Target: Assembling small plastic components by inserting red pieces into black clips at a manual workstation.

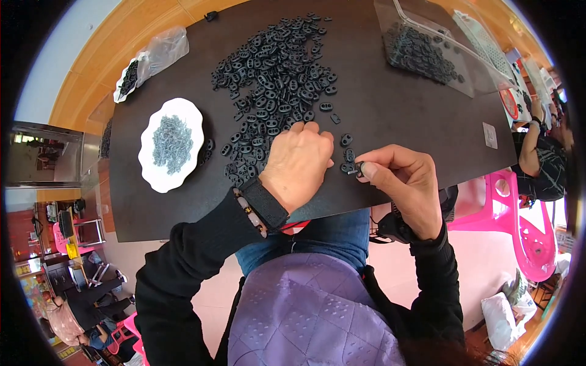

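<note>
Now, at the heap of oval black plastic pieces (271, 67), the left hand (299, 160) curls, grip hidden; apart, right of the heap, the right hand (406, 183) pinches a small black plastic piece (359, 169), silvery coil spring (351, 172) jutting. Slack fingers could lose it!

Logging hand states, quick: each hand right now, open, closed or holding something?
Left hand: curled, back up; whether it holds anything is hidden.
Right hand: closed in a pinch on a black cord-lock piece with a spring.

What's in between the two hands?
A few loose black cord-lock pieces lie on the dark table between the left hand and right hand, in the head view.
</note>
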A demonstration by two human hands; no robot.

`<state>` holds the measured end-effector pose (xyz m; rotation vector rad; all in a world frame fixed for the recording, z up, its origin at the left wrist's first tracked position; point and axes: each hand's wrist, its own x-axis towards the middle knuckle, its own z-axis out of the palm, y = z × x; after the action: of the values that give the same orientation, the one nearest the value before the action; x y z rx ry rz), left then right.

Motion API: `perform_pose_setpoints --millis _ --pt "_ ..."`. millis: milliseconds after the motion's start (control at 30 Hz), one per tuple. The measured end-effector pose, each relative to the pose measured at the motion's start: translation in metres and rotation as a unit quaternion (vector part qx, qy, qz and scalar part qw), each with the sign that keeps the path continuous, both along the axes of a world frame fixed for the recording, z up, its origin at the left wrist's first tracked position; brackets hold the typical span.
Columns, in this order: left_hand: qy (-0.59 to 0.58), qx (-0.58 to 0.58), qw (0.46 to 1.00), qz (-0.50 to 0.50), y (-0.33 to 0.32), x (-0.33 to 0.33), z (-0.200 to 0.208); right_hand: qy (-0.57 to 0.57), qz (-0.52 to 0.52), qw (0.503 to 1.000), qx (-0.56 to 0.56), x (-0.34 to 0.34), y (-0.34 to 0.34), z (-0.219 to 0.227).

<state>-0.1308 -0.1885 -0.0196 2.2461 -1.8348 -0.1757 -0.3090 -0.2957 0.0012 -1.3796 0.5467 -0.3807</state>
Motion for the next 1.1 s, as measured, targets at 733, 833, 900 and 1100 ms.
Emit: perform_pose_setpoints --millis 733,833,900,1100 --pt "0.667 -0.112 0.711 0.194 0.082 -0.01 0.027 -0.03 0.019 0.995 0.096 0.021 0.024 0.001" --pt "0.676 -0.153 0.695 0.193 0.093 -0.019 0.019 -0.023 0.047 0.989 0.136 0.03 0.037 0.0" --pt "0.679 -0.159 0.69 0.193 0.1 -0.023 0.013 -0.036 0.064 0.98 0.187 0.034 0.046 -0.002" --pt "0.715 -0.198 0.643 0.19 0.11 -0.029 0.002 -0.045 0.055 0.976 0.205 0.041 0.062 -0.011"
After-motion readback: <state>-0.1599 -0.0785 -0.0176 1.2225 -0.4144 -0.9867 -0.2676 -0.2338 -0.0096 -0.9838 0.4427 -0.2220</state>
